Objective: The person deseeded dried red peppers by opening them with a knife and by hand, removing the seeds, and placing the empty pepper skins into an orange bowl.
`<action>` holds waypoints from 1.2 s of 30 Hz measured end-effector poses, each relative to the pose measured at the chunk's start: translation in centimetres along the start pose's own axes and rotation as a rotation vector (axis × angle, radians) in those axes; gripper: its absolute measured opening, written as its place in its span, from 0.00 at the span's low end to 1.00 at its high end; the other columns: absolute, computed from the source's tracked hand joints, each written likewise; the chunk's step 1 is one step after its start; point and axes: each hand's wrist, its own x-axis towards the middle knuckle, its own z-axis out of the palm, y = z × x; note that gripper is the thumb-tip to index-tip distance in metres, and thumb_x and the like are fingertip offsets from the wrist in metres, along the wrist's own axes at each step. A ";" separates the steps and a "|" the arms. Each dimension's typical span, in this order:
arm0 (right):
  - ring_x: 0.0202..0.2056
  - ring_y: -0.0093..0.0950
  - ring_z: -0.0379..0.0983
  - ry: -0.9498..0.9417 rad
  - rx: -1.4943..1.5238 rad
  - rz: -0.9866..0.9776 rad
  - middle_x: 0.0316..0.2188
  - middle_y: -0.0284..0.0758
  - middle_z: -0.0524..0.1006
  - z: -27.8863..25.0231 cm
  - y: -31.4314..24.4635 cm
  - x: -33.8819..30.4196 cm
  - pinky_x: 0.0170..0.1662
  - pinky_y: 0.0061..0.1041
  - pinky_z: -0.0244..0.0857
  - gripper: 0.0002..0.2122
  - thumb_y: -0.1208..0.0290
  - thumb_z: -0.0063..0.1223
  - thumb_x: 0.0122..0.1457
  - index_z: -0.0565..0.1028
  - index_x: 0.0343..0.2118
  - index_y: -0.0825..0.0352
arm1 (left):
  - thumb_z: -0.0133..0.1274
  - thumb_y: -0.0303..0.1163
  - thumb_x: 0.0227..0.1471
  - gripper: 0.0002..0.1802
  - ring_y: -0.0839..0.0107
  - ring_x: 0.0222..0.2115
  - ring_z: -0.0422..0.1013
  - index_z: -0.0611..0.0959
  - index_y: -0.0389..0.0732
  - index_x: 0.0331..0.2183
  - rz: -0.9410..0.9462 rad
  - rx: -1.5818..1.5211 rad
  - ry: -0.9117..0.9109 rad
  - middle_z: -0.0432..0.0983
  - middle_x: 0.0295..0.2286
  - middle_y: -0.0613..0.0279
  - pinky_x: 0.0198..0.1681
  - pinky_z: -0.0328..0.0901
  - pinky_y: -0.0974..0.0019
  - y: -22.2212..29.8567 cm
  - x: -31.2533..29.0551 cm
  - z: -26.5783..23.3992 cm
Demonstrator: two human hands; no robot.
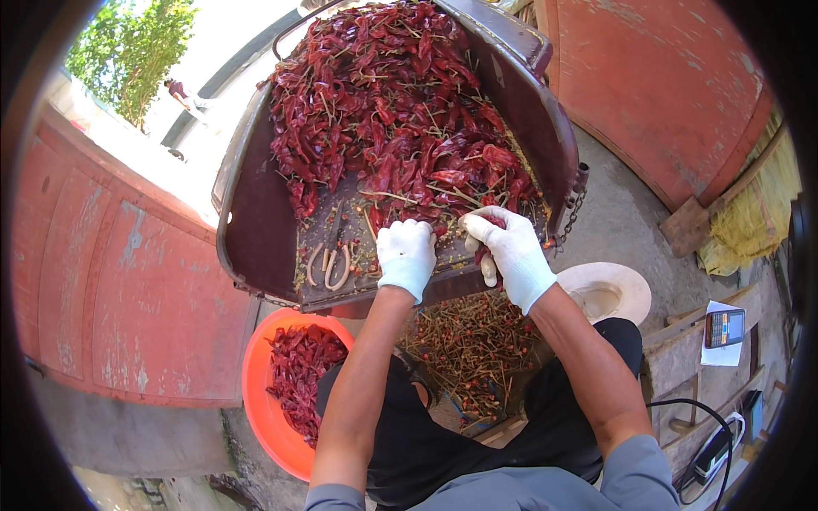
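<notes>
Both my hands wear white gloves and are over the front end of a dark maroon cart bed (258,196). My right hand (511,255) pinches a dried red chili pepper (482,254), partly hidden by the fingers. Beside it, my left hand (406,255) is closed in a fist at the edge of the bed; what it holds, if anything, is hidden. Beyond the hands rises a big heap of dried red chili peppers (383,102), many with pale stems. Left of my left hand, scissors (336,260) with tan handles lie on the bed among crumbs and seeds.
An orange basin (258,387) of red peppers stands at lower left. Between my legs is a pile of cut stems (469,349). A pale hat (618,294) lies to the right, near a chain (573,209). A handheld keypad device (725,328) rests on wooden boards. Red metal doors flank the cart.
</notes>
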 end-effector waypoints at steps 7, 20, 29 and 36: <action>0.13 0.16 0.65 -0.021 0.006 -0.013 0.24 0.30 0.76 0.6 1.3 0.5 0.14 0.18 0.55 0.14 0.65 0.57 0.62 0.77 0.45 0.69 | 0.62 0.28 0.53 0.10 0.83 0.26 0.71 0.85 0.31 0.35 -0.496 -1.066 -0.047 0.81 0.25 0.64 0.31 0.67 0.74 -0.5 -0.4 -5.5; 0.12 0.17 0.63 -0.045 -0.004 -0.050 0.28 0.36 0.81 0.2 -0.3 0.3 0.15 0.19 0.56 0.15 0.68 0.56 0.62 0.73 0.45 0.74 | 0.59 0.24 0.50 0.16 0.65 0.37 0.78 0.85 0.40 0.43 -0.299 -0.730 -0.075 0.82 0.38 0.56 0.43 0.71 0.66 -5.6 -3.9 -4.7; 0.12 0.17 0.64 -0.031 0.044 -0.061 0.29 0.38 0.81 -0.4 -1.2 0.2 0.14 0.19 0.57 0.11 0.71 0.54 0.61 0.75 0.43 0.71 | 0.51 0.16 0.48 0.13 0.69 0.33 0.77 0.87 0.39 0.33 -0.151 -0.755 -0.334 0.82 0.30 0.61 0.40 0.70 0.67 -7.2 -4.9 -5.1; 0.13 0.16 0.64 -0.010 -0.015 -0.053 0.30 0.39 0.81 0.0 -2.2 -0.5 0.14 0.18 0.57 0.09 0.75 0.51 0.61 0.74 0.43 0.70 | 0.54 0.20 0.53 0.12 0.71 0.32 0.77 0.85 0.39 0.39 -0.119 -0.565 0.054 0.82 0.32 0.61 0.38 0.70 0.69 -6.7 -1.9 -2.8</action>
